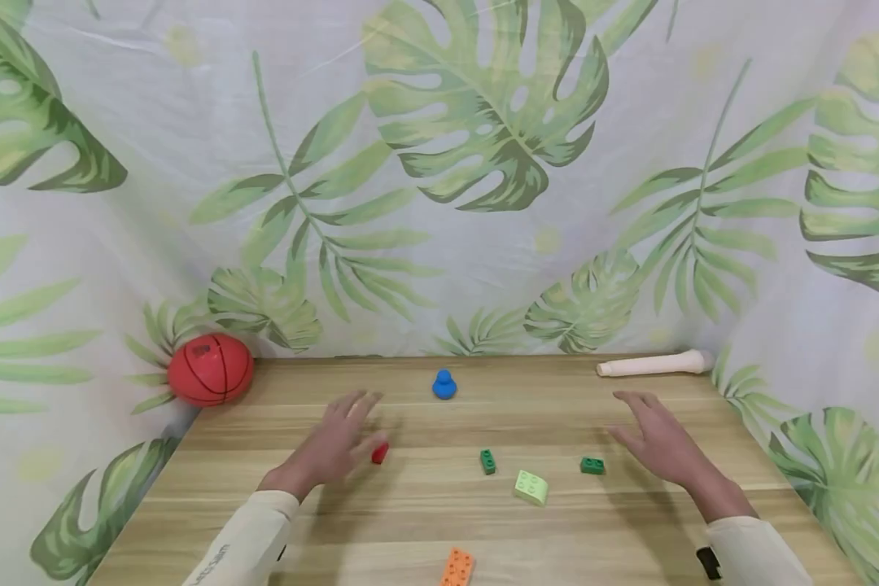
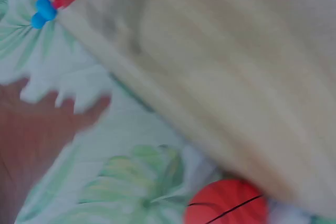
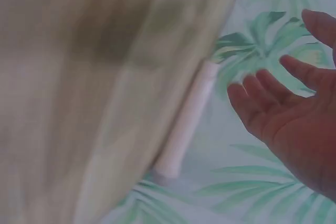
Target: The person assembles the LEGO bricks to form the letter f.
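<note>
In front of you: one wooden table (image 1: pixel 557 541). At its far left corner, one red ball (image 1: pixel 210 369), black-lined; near its far edge, one blue toy (image 1: pixel 444 385); toward its far right corner, one pale rod (image 1: pixel 648 364); behind it, leaf-printed cloth (image 1: pixel 483 268).

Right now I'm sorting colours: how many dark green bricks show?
2: one dark green brick left, another right of the light green brick; left hand or right hand may hide more.

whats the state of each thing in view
Left hand: holding nothing
Right hand: holding nothing
Red brick: loose, unheld
Middle green brick: studs up, unattached
Right green brick: studs up, unattached
Lime brick: studs up, unattached
Orange brick: studs up, partly cut off
Blue toy: unheld
Pale stick: lying flat
Red ball: unheld
</note>
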Motion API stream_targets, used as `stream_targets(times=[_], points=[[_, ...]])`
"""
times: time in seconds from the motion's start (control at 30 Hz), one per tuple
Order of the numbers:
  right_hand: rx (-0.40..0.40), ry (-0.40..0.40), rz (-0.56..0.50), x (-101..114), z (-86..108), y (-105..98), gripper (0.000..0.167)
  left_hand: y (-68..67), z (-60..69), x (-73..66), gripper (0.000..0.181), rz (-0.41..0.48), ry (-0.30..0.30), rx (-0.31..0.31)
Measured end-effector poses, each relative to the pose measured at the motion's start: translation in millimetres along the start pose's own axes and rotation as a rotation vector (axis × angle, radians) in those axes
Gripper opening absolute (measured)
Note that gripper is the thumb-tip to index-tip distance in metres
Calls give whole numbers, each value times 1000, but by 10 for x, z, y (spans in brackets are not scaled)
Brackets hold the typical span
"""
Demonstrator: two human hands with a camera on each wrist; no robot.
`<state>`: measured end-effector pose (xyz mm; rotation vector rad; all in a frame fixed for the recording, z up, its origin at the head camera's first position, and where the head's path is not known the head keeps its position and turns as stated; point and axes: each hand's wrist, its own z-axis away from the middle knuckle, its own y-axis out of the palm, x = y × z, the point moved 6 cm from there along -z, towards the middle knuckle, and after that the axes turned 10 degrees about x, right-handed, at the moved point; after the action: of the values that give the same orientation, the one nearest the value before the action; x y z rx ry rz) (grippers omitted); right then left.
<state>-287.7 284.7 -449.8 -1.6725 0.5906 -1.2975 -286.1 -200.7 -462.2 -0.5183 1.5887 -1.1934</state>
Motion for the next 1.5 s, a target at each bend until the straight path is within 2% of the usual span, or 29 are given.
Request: stream_targets(times=[0.1, 0.17, 0.27, 0.37, 0.43, 0.53, 0.63, 0.7, 0.8, 0.9, 1.13, 1.3, 1.5], points=[[132, 84, -81, -236, 57, 128, 53, 163, 36, 130, 83, 134, 26, 192], [223, 138, -142, -385, 92, 217, 48, 239, 30, 208, 87, 187, 57, 274], [334, 201, -284, -562, 160, 340, 43, 320, -35, 282, 81, 249, 118, 325], [405, 222, -429, -645, 222, 440, 43, 393, -143, 307, 58, 308, 134, 342], [446, 226, -489, -652, 254, 488, 44, 436, -233, 301, 41, 322, 113, 330], [486, 218, -511, -624, 274, 526, 48, 467, -382, 261, 22, 318, 74, 267], [493, 213, -502, -576, 259, 527, 56, 468, -528, 220, 21, 295, 23, 185], [485, 208, -483, -546, 236, 516, 62, 478, -606, 200, 25, 290, -12, 162], [476, 202, -455, -502, 197, 509, 69, 505, -672, 180, 34, 310, -57, 171], [479, 200, -444, -457, 173, 526, 73, 529, -684, 174, 41, 352, -70, 201], [466, 169, -398, -300, 43, 580, 76, 511, -684, 161, 31, 439, -66, 192], [430, 123, -372, -184, -100, 676, 68, 566, -698, 124, 32, 452, -85, 188], [337, -5, -352, -66, -125, 709, 28, 625, -656, 77, 33, 469, -122, 179]])
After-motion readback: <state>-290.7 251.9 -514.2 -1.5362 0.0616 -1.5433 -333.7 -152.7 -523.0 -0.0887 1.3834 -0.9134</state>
